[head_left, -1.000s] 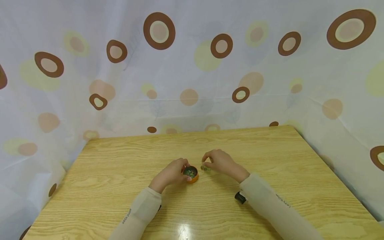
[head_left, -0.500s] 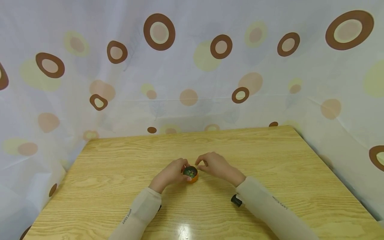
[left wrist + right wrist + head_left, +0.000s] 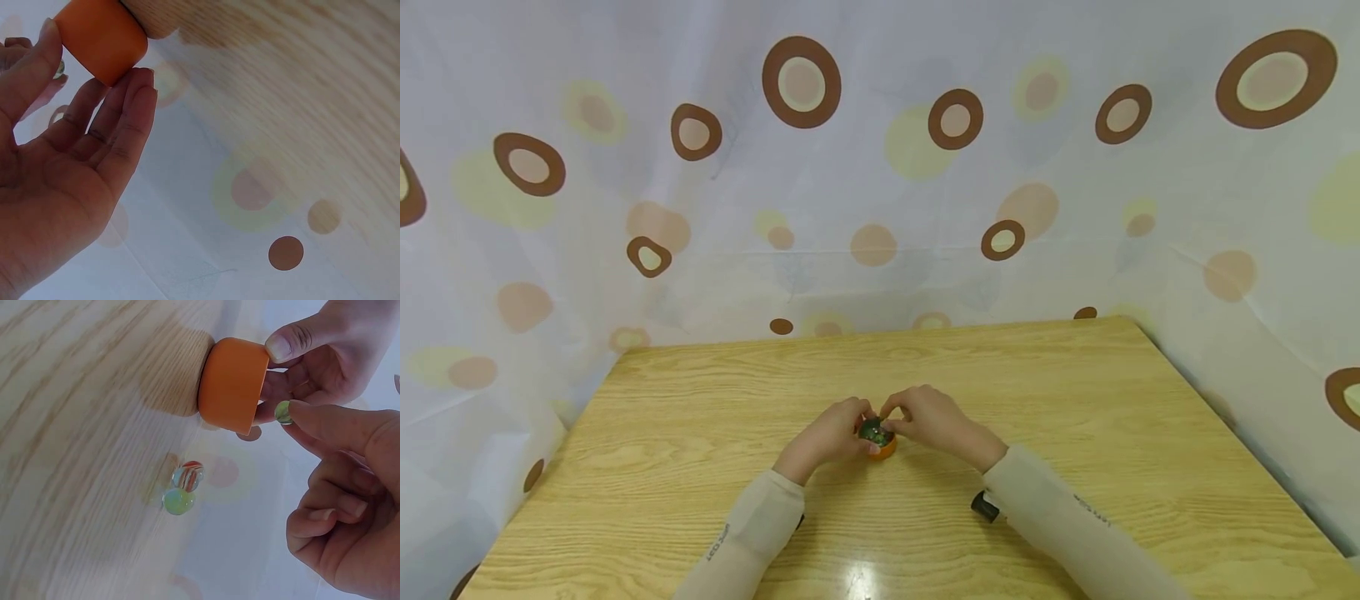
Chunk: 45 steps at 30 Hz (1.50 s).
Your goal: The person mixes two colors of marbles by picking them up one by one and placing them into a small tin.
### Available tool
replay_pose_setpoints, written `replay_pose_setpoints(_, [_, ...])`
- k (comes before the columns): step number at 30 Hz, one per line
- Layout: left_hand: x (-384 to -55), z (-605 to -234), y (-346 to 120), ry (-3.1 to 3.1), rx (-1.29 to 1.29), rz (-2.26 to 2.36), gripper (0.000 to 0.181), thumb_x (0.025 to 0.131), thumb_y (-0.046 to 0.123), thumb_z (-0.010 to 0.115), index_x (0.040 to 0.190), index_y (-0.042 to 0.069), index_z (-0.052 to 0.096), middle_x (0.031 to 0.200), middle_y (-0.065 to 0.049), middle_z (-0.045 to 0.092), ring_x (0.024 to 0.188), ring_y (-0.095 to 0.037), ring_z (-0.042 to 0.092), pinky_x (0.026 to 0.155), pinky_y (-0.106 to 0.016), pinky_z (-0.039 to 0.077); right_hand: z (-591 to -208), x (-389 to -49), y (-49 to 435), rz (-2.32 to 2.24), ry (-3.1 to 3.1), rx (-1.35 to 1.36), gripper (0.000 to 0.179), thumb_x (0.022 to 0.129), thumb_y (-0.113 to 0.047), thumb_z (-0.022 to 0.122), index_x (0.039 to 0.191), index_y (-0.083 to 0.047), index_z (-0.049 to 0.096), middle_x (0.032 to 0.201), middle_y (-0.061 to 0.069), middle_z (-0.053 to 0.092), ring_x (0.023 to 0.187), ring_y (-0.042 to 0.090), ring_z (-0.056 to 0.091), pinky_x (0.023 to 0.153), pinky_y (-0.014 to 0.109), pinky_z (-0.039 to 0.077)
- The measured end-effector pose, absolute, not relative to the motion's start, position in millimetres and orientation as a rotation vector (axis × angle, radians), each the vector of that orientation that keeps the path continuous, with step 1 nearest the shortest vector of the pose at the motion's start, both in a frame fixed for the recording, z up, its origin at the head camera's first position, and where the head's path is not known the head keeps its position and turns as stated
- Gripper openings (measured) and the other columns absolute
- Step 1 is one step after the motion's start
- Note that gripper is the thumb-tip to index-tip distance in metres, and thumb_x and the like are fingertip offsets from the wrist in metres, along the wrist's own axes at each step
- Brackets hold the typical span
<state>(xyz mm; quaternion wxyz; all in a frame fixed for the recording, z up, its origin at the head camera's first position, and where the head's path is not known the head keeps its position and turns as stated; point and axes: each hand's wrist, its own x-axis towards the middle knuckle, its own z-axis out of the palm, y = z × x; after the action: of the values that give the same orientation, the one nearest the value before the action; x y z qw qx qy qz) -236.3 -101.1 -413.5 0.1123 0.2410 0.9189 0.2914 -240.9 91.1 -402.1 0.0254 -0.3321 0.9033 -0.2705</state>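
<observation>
R hand (image 3: pixel 931 417) pinches grn marble (image 3: pixel 283 412), now moved in just above cup (image 3: pixel 232 384) rim | L hand (image 3: pixel 827 433) grips cup | loose marbles (image 3: pixel 179 501) on tbl (image 3: pixel 75 506) below R grip | transfer prob. nearly done

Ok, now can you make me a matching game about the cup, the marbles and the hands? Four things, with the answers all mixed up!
Things:
1. Cup
2. Left hand
3. Right hand
4. Striped marble

Where or how:
A. Pinches a green marble
B. Lies on the table beside a lime marble
C. Is orange on the outside
D. Holds the cup

Right pairs: 1-C, 2-D, 3-A, 4-B
</observation>
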Motion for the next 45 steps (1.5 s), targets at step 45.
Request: replay_pose_setpoints(45, [-233.3,-410.5,-99.1,2.712,0.743,0.832,0.037,0.083,0.012,0.076,0.11,-0.006,0.058,0.1,-0.017,0.058,0.085,-0.026,0.056,0.075,-0.04,0.048,-406.7,-262.2,122.7,-0.775,2.851,-0.841,0.017,0.092,-0.014,0.066,0.104,-0.003,0.072,0.052,-0.004,0.043,0.047,0.008,0.029,0.047,0.022,0.023])
